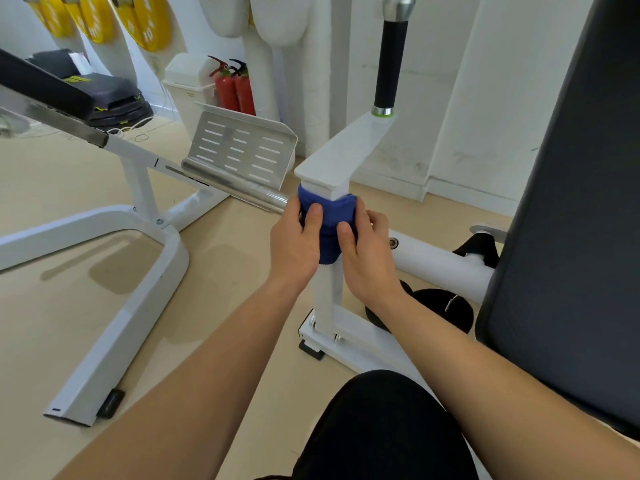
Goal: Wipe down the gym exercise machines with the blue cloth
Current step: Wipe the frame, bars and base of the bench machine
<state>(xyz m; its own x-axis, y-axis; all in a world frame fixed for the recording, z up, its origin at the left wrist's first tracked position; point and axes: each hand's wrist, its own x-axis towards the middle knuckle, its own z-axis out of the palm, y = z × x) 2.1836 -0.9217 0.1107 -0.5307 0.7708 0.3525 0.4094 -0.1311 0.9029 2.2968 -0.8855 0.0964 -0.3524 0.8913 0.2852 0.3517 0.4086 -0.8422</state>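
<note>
A blue cloth (329, 216) is wrapped around a white upright post (327, 296) of an exercise machine, just under the post's white angled arm (343, 150). My left hand (296, 237) grips the cloth from the left, thumb across its front. My right hand (367, 247) grips it from the right, thumb on the cloth too. Both sets of fingers curl behind the post, out of sight. A black handle (389, 60) with a chrome cap rises from the arm's far end.
A large black pad (571, 220) fills the right side. A white bench frame (114, 306) and a slotted metal footplate (239, 150) stand left. Two red fire extinguishers (235, 88), a white bin (188, 84) and yellow weight plates (145, 19) line the back wall.
</note>
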